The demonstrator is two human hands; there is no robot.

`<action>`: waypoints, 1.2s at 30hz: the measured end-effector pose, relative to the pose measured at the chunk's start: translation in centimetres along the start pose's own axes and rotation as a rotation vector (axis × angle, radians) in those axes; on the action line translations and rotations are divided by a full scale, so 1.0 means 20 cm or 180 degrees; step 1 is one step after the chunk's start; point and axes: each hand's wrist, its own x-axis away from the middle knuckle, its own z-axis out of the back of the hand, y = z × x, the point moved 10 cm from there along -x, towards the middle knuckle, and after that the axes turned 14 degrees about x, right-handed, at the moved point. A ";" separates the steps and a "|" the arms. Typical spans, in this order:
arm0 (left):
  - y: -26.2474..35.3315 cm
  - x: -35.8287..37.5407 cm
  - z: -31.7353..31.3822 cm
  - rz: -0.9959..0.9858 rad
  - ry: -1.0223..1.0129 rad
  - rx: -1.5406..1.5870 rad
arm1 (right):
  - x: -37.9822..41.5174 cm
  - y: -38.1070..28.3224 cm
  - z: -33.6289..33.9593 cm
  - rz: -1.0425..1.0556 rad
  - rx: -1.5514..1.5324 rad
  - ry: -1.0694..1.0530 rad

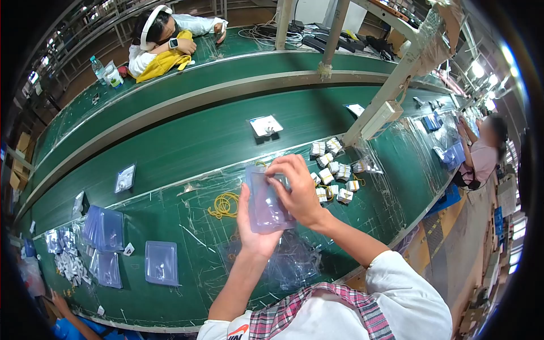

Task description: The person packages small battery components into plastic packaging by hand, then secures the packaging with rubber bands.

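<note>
My left hand point(258, 235) holds a clear plastic blister tray point(266, 207) from below and along its left side, tilted up toward me. Over the tray's upper part, my right hand point(297, 190) has its thumb and fingers pinched together; what is between them, if anything, is too small to make out. Just left of the tray lies a heap of yellow rubber bands point(225, 205). Several banded bundles of small white pieces point(334, 173) lie beyond my right hand. Clear plastic film point(289, 263) is spread below my hands.
A stack of clear trays point(105, 229), a single tray point(161, 263) and a pile of small white pieces point(71, 267) are at left. Flat packs, including a white one point(265, 126), lie on the green belt point(192, 133). A post point(379, 96) rises at right. Other people sit around the line.
</note>
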 end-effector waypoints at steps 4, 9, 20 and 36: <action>0.02 -0.03 0.01 0.0172 -0.0210 0.0304 | -0.04 0.10 -0.04 -0.0389 -0.0962 -0.0318; 0.23 -0.02 -0.03 -0.0146 -0.0279 0.0180 | -0.29 0.35 -0.10 -0.0869 -0.2233 -0.0290; 0.36 -0.03 -0.06 -0.0202 -0.0312 0.0406 | -0.72 0.96 -1.01 -0.0529 -0.1326 -0.1934; 0.34 -0.04 -0.04 -0.0243 -0.0347 -0.0160 | -0.55 0.48 -0.63 -0.0408 -0.1356 -0.1243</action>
